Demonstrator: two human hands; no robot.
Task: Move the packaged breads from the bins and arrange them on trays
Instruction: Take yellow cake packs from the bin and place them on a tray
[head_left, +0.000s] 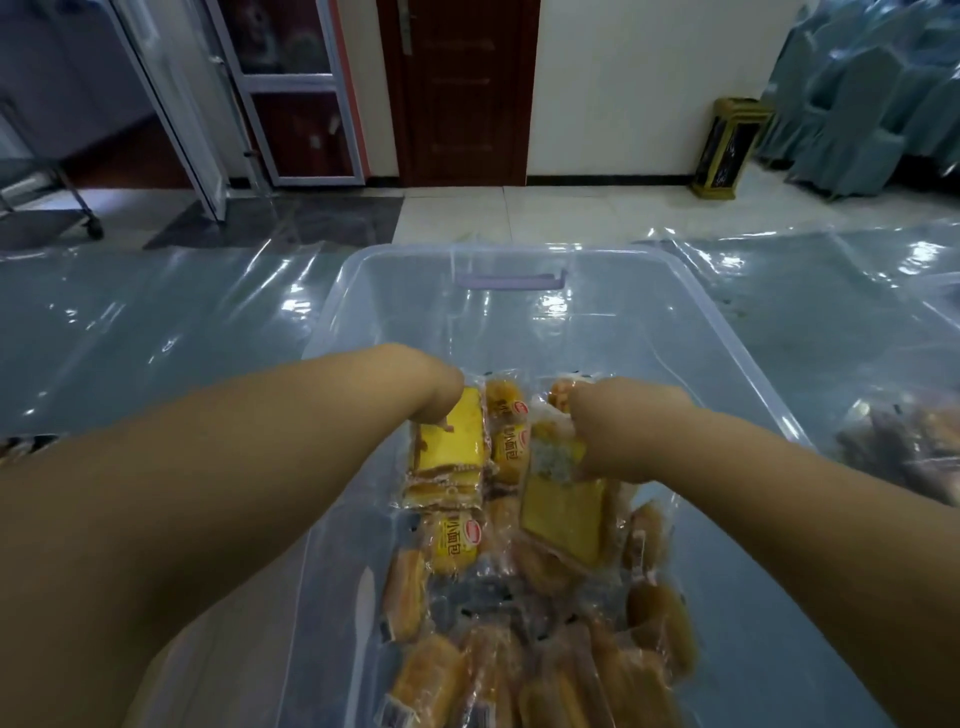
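A large clear plastic bin (691, 291) with a lilac handle stands in front of me, its near half filled with several packaged breads (519, 649). My left hand (436, 395) reaches into the bin and grips the top edge of a yellow cake slice packet (452, 441). My right hand (618, 426) is shut on another yellow cake slice packet (563, 514), which hangs tilted above the pile. Small wrapped rolls with red logos (511, 441) lie between the two hands.
The bin sits on a table covered with shiny clear plastic sheeting (156, 322). More packaged breads (904, 447) lie at the right edge. Beyond the table are a tiled floor, a dark wooden door (462, 88), a bin stand (727, 150) and stacked covered chairs (878, 88).
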